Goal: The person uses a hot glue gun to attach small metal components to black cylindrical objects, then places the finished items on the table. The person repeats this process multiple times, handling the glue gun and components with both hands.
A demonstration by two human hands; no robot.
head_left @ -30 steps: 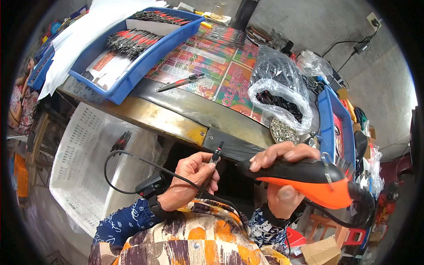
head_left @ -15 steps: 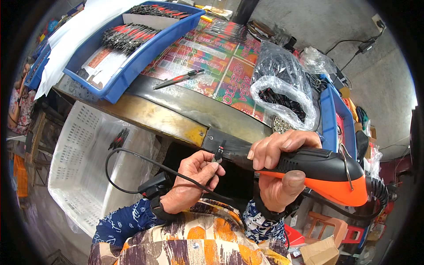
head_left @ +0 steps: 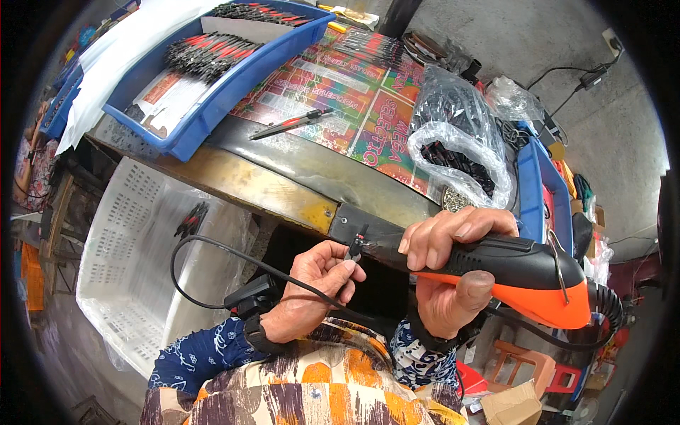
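The orange-and-black power tool (head_left: pixel 511 275) has levelled since a second ago, its nose (head_left: pixel 388 248) now close to the small black part (head_left: pixel 355 248) at the frame's centre (contact, I cannot tell) — so the two line up. Left hand (head_left: pixel 312 282) pinches the part — thumb against fingers; right hand (head_left: pixel 453 265) wraps the tool.

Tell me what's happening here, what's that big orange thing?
A person is working with both hands. The right hand grips the orange thing, an orange and black tool, with its nose toward a small black part pinched in the left hand. I can't tell if they touch. One loose piece lies on the table, near a blue tray.
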